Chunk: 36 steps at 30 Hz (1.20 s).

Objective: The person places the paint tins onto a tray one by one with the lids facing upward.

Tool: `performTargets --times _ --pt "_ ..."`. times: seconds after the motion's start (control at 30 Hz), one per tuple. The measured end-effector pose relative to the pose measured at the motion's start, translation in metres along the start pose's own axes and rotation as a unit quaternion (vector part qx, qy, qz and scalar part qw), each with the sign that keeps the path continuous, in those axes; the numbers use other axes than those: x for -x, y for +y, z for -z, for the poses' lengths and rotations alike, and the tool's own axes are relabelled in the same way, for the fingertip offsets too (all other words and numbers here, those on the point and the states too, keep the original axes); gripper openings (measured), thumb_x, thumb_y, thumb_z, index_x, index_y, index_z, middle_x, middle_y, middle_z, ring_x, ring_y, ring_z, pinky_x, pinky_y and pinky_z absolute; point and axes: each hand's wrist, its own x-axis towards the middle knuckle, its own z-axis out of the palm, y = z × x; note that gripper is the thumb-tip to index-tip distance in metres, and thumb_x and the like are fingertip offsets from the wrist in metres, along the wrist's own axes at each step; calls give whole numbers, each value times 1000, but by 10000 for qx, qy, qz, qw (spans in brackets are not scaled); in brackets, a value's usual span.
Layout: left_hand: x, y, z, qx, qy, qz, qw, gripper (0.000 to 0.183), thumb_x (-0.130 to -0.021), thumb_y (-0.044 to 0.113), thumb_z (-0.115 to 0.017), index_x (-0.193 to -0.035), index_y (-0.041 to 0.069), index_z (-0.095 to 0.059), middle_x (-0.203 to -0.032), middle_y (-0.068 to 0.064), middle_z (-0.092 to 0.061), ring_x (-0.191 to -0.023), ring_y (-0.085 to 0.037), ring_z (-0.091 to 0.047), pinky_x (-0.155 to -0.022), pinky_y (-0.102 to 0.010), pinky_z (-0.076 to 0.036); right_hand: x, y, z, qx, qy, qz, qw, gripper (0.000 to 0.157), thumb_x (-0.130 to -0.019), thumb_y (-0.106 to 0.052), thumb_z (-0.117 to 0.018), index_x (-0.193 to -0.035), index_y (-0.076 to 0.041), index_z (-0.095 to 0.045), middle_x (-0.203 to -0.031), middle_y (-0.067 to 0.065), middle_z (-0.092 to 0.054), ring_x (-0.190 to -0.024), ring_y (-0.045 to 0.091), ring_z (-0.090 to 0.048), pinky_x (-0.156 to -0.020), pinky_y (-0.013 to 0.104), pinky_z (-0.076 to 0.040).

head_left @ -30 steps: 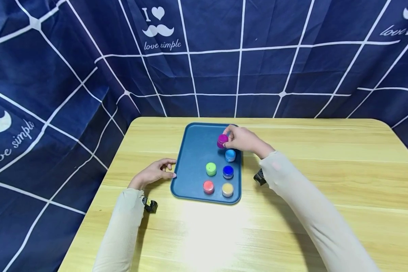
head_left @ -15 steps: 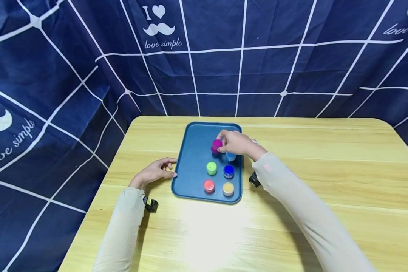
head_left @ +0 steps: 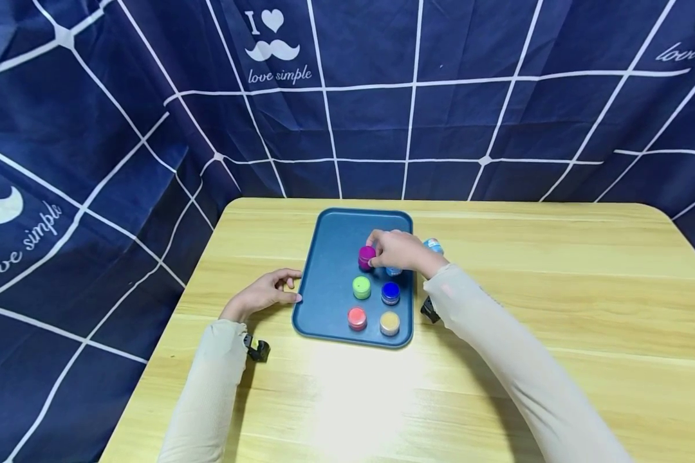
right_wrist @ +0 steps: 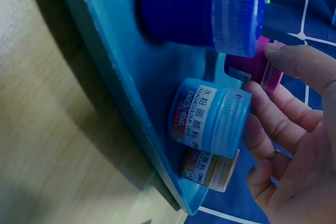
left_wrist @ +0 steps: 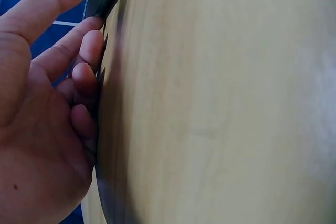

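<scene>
My right hand (head_left: 402, 249) pinches a purple gouache paint jar (head_left: 367, 257) between thumb and fingers, low over the dark blue tray (head_left: 333, 257). In the right wrist view the thumb lies at the lid of this jar (right_wrist: 247, 66). A light blue jar (right_wrist: 202, 114) stands under the hand, mostly covered in the head view. Closer to me on the tray are a green jar (head_left: 361, 287), a dark blue jar (head_left: 390, 293), a red jar (head_left: 356, 317) and a tan jar (head_left: 389, 323). My left hand (head_left: 260, 296) touches the tray's left rim with spread thumb and forefinger.
A small blue-and-white object (head_left: 433, 245) shows beyond my right wrist, outside the tray's right rim. In the right wrist view, a brown-lidded jar (right_wrist: 210, 169) stands past the light blue one. The wooden table (head_left: 556, 276) ends at a dark blue curtain (head_left: 370, 122).
My right hand has carried the purple jar left and toward me, bringing it close above the green jar and over the light blue one. The left hand stays at the rim.
</scene>
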Motion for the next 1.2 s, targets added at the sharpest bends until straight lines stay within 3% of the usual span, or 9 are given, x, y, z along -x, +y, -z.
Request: performTargets --times 0.57,1.0,1.2 --pt "0 2 -1 -29 19 49 10000 58 -86 13 -71 -138 3 -49 -101 -5 -47 -85 -19 -38 -78 -29 -33 2 1 -3 162 -12 136 9998 38 -89 -28 -68 -120 -9 -61 -75 -1 -60 -66 15 -50 -66 29 -37" --pt "2 2 -1 26 53 20 10000 57 -86 13 -71 -137 2 -49 -99 -4 -47 -84 -18 -37 -76 -27 -33 1 -2 -6 237 113 115 9996 35 -89 -28 -67 -119 -9 -62 -78 0 -59 -72 17 -51 -71 30 -38" --pt "1 1 -1 14 41 21 10000 57 -86 13 -71 -137 2 -49 -99 -4 -47 -84 -18 -37 -76 -27 -33 0 -4 -3 639 134 196 9977 41 -89 -30 -68 -123 -10 -62 -85 2 -65 -79 18 -56 -75 33 -40"
